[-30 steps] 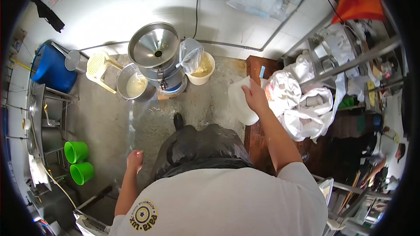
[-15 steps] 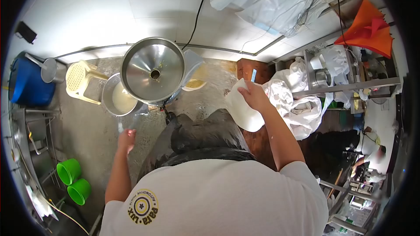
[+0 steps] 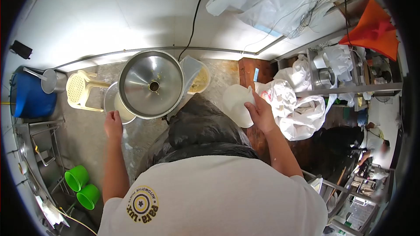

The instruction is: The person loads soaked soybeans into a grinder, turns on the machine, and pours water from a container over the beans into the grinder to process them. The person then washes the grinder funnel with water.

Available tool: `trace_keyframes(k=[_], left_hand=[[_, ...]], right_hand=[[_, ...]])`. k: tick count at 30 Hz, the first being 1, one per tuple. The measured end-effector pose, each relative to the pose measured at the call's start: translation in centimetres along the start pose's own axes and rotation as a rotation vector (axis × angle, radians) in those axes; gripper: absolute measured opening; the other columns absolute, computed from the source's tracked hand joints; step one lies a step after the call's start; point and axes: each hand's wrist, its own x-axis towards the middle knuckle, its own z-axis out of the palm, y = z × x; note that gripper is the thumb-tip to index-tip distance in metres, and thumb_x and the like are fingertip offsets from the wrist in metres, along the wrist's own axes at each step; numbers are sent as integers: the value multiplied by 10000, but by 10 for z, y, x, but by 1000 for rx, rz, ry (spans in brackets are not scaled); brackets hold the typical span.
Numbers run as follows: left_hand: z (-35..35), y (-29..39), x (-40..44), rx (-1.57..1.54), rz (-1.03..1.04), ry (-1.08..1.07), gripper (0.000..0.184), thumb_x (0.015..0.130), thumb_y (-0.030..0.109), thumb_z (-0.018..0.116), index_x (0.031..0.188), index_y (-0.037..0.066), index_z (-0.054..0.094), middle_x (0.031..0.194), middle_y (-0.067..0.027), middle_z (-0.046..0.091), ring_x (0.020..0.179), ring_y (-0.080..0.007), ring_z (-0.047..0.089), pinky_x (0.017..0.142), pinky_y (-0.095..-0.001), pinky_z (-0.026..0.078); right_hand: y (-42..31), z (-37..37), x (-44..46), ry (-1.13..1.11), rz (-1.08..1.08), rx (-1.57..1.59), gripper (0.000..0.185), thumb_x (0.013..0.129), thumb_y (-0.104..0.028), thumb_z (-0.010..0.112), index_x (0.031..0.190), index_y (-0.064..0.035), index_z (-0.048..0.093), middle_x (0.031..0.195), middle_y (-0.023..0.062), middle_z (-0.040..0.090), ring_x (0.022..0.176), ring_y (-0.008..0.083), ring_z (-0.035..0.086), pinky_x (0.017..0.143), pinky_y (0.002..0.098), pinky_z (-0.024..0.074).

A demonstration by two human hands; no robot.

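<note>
My left hand (image 3: pixel 113 125) is closed at the near left rim of a round metal pot (image 3: pixel 109 96), its fingertips seeming to grip the edge. Pale liquid lies in the pot, which a wide steel funnel-shaped hopper (image 3: pixel 151 72) partly covers from above. The hopper has a dark hole at its centre and yellowish bits on its slope. My right hand (image 3: pixel 262 114) holds a white rounded plastic vessel (image 3: pixel 236 105) by its right side, thumb on top. Beyond the hopper, a tub (image 3: pixel 203 81) with yellowish contents stands on the floor.
Left are a cream plastic stool (image 3: pixel 78 89), a blue barrel (image 3: pixel 35 96), a metal saucepan (image 3: pixel 54 82) and green buckets (image 3: pixel 83 188). White sacks (image 3: pixel 299 113) and a metal shelf (image 3: pixel 350 88) stand right. Another person (image 3: pixel 372 144) works at far right.
My left hand has moved forward to the pot's rim. My right hand has lowered and tilted the white vessel, bringing it slightly nearer my body. The view has shifted a little.
</note>
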Motion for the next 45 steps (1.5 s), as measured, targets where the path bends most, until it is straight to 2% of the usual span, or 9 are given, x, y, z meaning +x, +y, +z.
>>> trace_keyframes(k=[4, 13, 21, 25, 27, 30, 34, 37, 45], left_hand=[[3, 96, -30, -136, 128, 87, 322, 1058, 332, 628, 1095, 21, 703, 921, -194, 730, 868, -361, 713, 797, -471, 538], [93, 233, -38, -294, 318, -285, 318, 1008, 304, 648, 1107, 9, 714, 1036, -220, 730, 963, -390, 706, 852, -463, 550], [125, 222, -53, -100, 393, -394, 464, 989, 275, 625, 1356, -8, 597, 1291, -279, 672, 1260, -473, 607, 1081, -530, 481], [102, 200, -96, 51, 438, -352, 407, 1043, 335, 575, 1284, 14, 641, 1258, -249, 696, 1230, -435, 635, 1097, -548, 454], [82, 203, -115, 405, 342, -527, 422, 1041, 400, 612, 1260, 40, 644, 1284, -224, 678, 1271, -404, 607, 1140, -628, 375], [100, 183, -125, 454, 474, -341, 415, 1038, 415, 630, 1255, 61, 643, 1307, -187, 665, 1291, -372, 586, 1154, -688, 319], [107, 194, -122, 503, 306, -439, 405, 1034, 394, 639, 1274, 69, 634, 1378, -174, 633, 1353, -384, 539, 1172, -692, 311], [110, 180, -123, 517, 404, -321, 435, 1030, 381, 649, 1337, 75, 613, 1445, -178, 597, 1388, -398, 518, 1182, -699, 303], [86, 177, -128, 413, 404, -536, 614, 987, 431, 698, 1460, 71, 544, 1485, -202, 571, 1463, -375, 469, 1243, -640, 278]], right_hand=[[-35, -12, 37, -104, -188, -143, 640, 1057, -374, 645, 1533, 22, 482, 1202, 293, 703, 1106, 464, 683, 954, 495, 549], [-147, 1, 105, -542, -525, -300, 590, 1055, -434, 604, 1454, -10, 507, 1039, 272, 716, 975, 485, 688, 854, 560, 532], [-110, -9, 105, -422, -587, -67, 654, 1042, -407, 660, 1529, 1, 505, 1131, 280, 717, 1035, 462, 698, 905, 490, 551], [-47, -12, 88, -367, -446, 104, 683, 1034, -384, 682, 1545, 25, 490, 1143, 293, 711, 1047, 459, 706, 913, 472, 555], [-16, -5, 75, -318, -447, 107, 684, 1035, -377, 684, 1544, 35, 485, 1141, 293, 710, 1043, 462, 705, 906, 472, 555], [21, 1, 62, -293, -399, 80, 694, 1035, -372, 683, 1542, 55, 473, 1141, 298, 707, 1037, 471, 701, 900, 477, 553], [59, 11, 60, -374, -325, -7, 714, 1036, -380, 677, 1542, 74, 457, 1140, 309, 699, 1027, 485, 692, 902, 491, 549], [63, 13, 61, -427, -288, -98, 709, 1041, -389, 660, 1536, 78, 462, 1148, 325, 700, 1056, 502, 685, 923, 504, 543], [-2, 23, 47, -581, -360, -278, 704, 1032, -419, 653, 1497, 90, 509, 1168, 353, 698, 1124, 508, 677, 952, 526, 538]])
